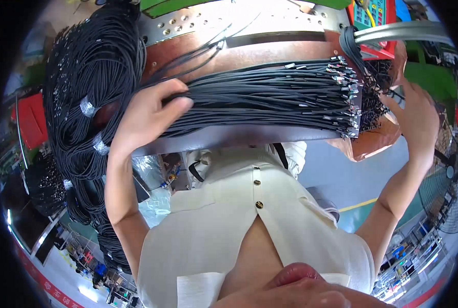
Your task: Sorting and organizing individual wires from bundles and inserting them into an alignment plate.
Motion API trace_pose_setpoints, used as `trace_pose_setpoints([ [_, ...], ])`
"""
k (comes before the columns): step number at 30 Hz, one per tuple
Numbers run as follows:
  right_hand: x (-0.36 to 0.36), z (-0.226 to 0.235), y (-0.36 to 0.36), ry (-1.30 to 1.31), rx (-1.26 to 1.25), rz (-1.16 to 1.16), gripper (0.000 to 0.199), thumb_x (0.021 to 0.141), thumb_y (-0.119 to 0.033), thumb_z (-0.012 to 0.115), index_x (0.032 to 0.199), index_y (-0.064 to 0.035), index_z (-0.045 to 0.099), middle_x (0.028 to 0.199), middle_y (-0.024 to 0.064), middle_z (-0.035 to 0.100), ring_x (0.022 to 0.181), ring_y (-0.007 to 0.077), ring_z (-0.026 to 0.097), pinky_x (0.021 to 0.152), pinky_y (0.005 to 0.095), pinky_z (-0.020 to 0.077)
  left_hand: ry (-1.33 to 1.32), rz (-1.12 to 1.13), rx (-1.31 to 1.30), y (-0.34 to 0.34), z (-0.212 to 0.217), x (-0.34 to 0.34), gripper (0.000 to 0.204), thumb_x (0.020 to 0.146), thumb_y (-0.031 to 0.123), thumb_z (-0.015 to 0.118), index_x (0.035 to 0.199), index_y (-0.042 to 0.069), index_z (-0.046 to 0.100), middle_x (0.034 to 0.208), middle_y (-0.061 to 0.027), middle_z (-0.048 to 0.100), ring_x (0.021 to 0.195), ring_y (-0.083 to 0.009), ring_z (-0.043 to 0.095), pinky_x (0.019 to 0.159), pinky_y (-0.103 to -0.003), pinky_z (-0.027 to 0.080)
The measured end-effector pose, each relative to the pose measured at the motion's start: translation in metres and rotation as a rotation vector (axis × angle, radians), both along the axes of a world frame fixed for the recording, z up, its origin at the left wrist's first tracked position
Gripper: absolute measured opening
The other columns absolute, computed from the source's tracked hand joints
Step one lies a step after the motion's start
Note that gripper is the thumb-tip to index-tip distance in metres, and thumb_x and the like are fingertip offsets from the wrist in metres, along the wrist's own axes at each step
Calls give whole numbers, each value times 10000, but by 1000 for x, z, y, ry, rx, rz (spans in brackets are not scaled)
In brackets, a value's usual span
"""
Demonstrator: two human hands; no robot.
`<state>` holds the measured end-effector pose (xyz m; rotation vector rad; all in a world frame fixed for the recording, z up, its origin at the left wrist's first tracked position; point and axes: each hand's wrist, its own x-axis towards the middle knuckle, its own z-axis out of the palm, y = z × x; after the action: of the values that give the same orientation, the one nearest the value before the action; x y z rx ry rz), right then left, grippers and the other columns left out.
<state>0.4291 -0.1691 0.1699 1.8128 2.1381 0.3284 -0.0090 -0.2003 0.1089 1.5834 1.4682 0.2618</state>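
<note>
Left hand lies spread, palm down, on the left end of a flat bundle of black cables laid across the brown bench, pinning it rather than gripping. Right hand is open, fingers loosely extended beside the metal-tipped ends at the bench's right edge, holding nothing. Risks: loose ends likely fan out or slide off the edge if the palm lifts; fingers could snag the tips; taped coils hanging at left may tangle in.
</note>
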Motion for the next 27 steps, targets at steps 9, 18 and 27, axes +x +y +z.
trace_pose_setpoints([
  [9,-126,-143,129,762,-261,650,357,852,-312,599,1096,-54,627,1072,166,620,958,330,576,870,396,442,-439,-414,-525,72,-17,198,320,920,345,559,829,41,599,651,-15,577,473,-65,415,447,-228,338],
  [18,-104,-112,88,975,-601,515,271,858,-221,620,1063,-43,632,896,129,653,760,180,612,725,304,472,-984,281,-486,-44,-11,148,293,999,291,451,1049,29,571,595,37,424,508,-29,337,456,-187,255],
  [27,-124,-100,9,809,379,834,249,657,-96,672,894,-55,607,897,72,605,800,235,599,667,332,488,-993,476,-348,-47,-38,142,309,1005,297,433,1047,23,569,648,2,491,520,-42,403,465,-187,305],
])
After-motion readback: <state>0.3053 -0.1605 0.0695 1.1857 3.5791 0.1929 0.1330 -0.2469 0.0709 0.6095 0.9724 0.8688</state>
